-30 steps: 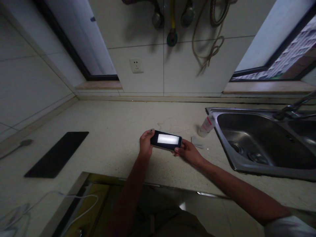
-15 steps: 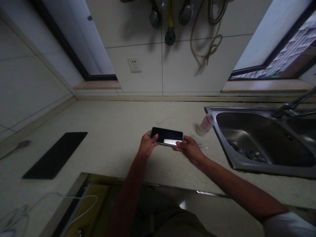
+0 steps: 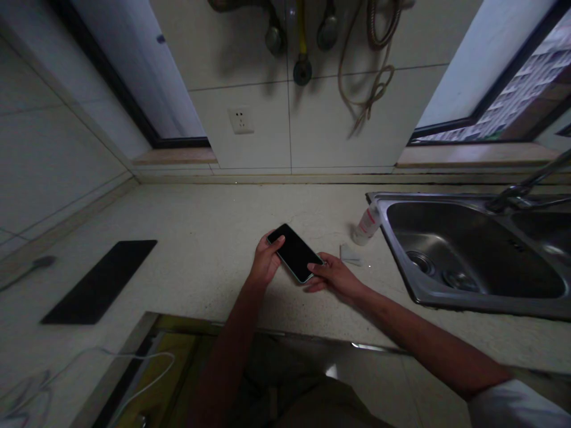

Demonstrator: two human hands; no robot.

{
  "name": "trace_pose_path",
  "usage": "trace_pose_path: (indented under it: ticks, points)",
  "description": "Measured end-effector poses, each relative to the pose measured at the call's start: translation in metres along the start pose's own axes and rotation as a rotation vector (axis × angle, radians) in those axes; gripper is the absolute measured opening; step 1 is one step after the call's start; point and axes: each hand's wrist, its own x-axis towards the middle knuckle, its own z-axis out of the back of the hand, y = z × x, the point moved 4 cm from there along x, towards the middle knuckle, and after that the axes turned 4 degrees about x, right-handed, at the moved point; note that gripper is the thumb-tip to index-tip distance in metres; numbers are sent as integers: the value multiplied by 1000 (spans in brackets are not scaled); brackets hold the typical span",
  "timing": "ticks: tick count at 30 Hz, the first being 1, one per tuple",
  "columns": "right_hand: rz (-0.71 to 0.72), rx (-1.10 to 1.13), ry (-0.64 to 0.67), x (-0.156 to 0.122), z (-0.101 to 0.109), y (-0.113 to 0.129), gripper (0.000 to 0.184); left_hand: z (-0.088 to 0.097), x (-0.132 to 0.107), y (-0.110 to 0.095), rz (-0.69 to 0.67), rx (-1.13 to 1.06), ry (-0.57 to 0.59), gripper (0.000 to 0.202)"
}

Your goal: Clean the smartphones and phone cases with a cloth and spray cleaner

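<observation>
A smartphone (image 3: 295,252) with a dark screen and a pale greenish edge is held over the counter, its screen facing up and its length slanting down to the right. My left hand (image 3: 266,260) grips its upper left end, thumb on the screen side. Around its lower right end my right hand (image 3: 330,273) is closed, with the thumb over the glass. The fingers under the phone are partly hidden. Just right of my right hand, a small pale folded cloth or paper (image 3: 350,255) lies on the counter. Beyond it stands a clear bottle (image 3: 366,224) with a pink-and-white label.
A steel double sink (image 3: 473,249) with a faucet (image 3: 517,195) is set in at the right. On the left lie a black flat panel (image 3: 102,279) and a white cable (image 3: 134,355). Pipe fittings (image 3: 302,70) and a socket (image 3: 241,120) are on the wall behind the pale counter (image 3: 200,238).
The phone has turned clockwise, its right end dropping toward me as my right hand moved down and left. The bright reflection on its screen is gone, and the pale folded piece shows more fully.
</observation>
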Motion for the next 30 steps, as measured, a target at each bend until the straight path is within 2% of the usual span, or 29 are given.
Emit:
trace_pose_path:
  ticks: [4, 6, 12, 17, 20, 22, 24, 26, 28, 30]
  points:
    - [-108, -117, 226, -8, -20, -24, 50, 1, -7, 6, 6, 214, -177, 82]
    - [-122, -160, 289, -10, -25, -30, 49, 2, -10, 6, -10, 356, -225, 90]
    - [-125, -236, 294, -4, -26, -37, 44, -1, -18, -3, -170, 759, -216, 96]
    - [-123, -392, 303, -2, -23, -34, 30, -1, -19, -10, -223, 899, -176, 86]
    - [-24, -506, 252, -3, -14, -13, 33, 5, -19, -12, -266, 915, -179, 84]
    - [100, -614, 209, -7, -3, 9, 35, 8, -18, -13, -296, 1008, -166, 86]
    - [277, -838, 112, -13, 14, 33, 35, 10, -17, -14, -314, 1180, -144, 89]
    - [448, -1093, -39, -20, 35, 53, 37, 12, -14, -13, -304, 1342, -128, 90]
    - [571, -1317, -150, -27, 57, 62, 36, 14, -10, -12, -272, 1442, -124, 91]
    - [602, -1483, -210, -33, 77, 60, 38, 15, -7, -9, -240, 1498, -116, 91]
